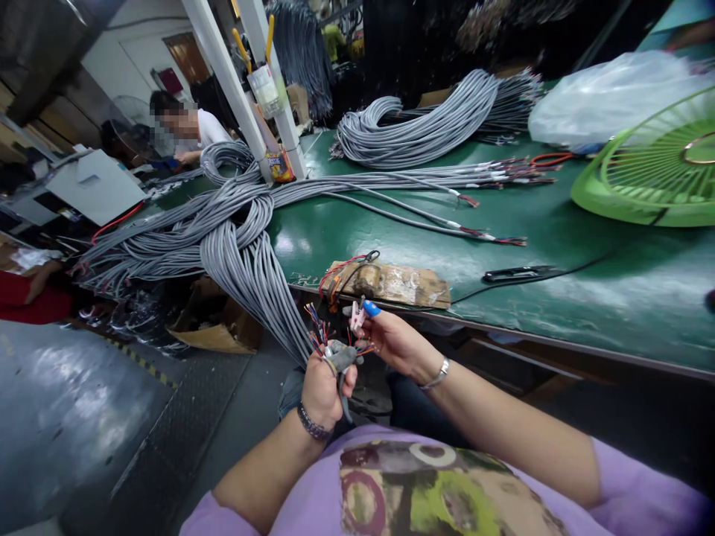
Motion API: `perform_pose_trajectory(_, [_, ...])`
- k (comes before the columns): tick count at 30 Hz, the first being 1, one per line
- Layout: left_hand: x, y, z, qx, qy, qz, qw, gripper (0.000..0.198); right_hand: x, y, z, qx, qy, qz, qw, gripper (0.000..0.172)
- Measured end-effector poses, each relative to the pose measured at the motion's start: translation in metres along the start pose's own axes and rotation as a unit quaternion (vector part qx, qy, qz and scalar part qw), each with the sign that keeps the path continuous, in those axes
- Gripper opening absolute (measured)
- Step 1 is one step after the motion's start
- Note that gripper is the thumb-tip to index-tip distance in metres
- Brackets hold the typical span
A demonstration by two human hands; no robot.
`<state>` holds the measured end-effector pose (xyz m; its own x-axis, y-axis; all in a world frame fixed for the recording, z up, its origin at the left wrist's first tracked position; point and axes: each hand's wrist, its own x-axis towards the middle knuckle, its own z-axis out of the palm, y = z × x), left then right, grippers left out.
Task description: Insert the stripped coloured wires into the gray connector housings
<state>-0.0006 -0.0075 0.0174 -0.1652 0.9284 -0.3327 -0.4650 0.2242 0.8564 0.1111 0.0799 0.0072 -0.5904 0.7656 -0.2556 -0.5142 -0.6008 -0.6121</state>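
My left hand (322, 391) is closed around a bunch of grey cables (342, 359), just in front of the bench edge. Their thin coloured wire ends (317, 324) fan out above the fist. At the right of that bunch is my right hand (401, 344), with a blue cover (371, 307) on one fingertip. Between its fingers it pinches a small pale pink clip, like a clothes peg (357, 318). Right behind the clip, a worn wooden block (402, 284) wrapped in clear tape lies along the bench edge, with red and black wires at its left end.
A thick bundle of grey cables (240, 246) hangs over the bench (586, 298) at the left. Behind lie a coiled bundle (418, 123), a green fan (648, 171) and a plastic bag (608, 100). A black tool (519, 273) lies near a cord. A person (209, 126) sits far left.
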Motion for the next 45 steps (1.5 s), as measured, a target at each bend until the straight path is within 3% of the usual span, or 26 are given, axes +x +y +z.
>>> perform_pose_trajectory(13, [0.007,0.000,0.000,0.004,-0.010,-0.016,1.000,0.027,0.009,-0.003,-0.002,0.045,-0.027,0.048,0.997,0.027])
perform_pose_trajectory(22, [0.009,-0.002,0.000,0.007,0.001,-0.030,1.000,0.026,0.014,0.003,0.005,0.055,0.049,0.012,0.997,0.030])
perform_pose_trajectory(29, [-0.001,-0.001,-0.001,0.008,0.014,-0.002,1.000,0.030,0.004,-0.001,0.002,0.050,-0.028,0.039,0.998,0.045])
perform_pose_trajectory(36, [-0.008,-0.005,-0.002,0.007,0.048,0.015,0.999,0.035,0.001,-0.002,0.000,0.013,-0.027,-0.003,1.000,0.018])
perform_pose_trajectory(45, [0.004,0.002,0.002,-0.039,0.007,-0.003,0.999,0.029,0.005,0.002,-0.004,0.049,-0.013,0.017,0.999,0.020])
